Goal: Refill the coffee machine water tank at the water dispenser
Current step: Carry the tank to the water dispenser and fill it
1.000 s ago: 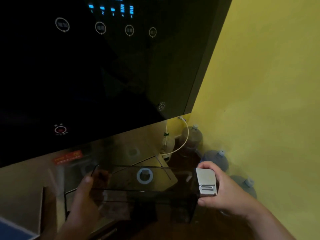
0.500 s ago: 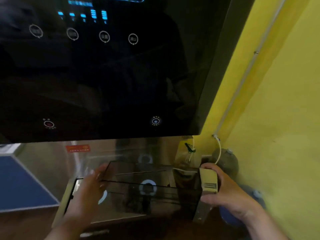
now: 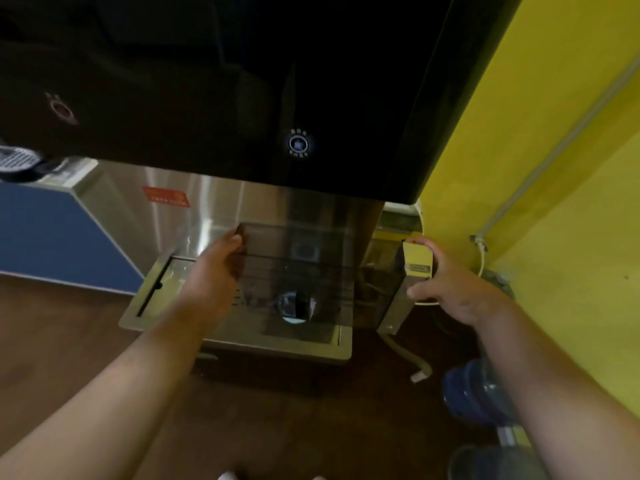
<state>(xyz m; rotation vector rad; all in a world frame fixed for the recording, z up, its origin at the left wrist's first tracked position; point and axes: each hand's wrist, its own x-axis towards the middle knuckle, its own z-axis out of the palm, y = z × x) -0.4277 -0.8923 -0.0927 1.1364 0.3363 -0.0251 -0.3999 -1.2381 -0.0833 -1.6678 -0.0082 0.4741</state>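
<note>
Crosswise, the water tank [image 3: 311, 271] is held over the drip tray [image 3: 239, 336], left hand [image 3: 214, 271] and right hand [image 3: 446, 282] clamped on its ends, beneath the dispenser [image 3: 242, 81].

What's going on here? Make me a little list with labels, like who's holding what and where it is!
Held thing: clear water tank, open top, looks empty
Left hand: grips the tank's left end
Right hand: grips the silver handle end
Where: under the black dispenser panel, over the steel drip tray
Lit button: blue, above the tank
Nearby: blue water jugs by the yellow wall
</note>
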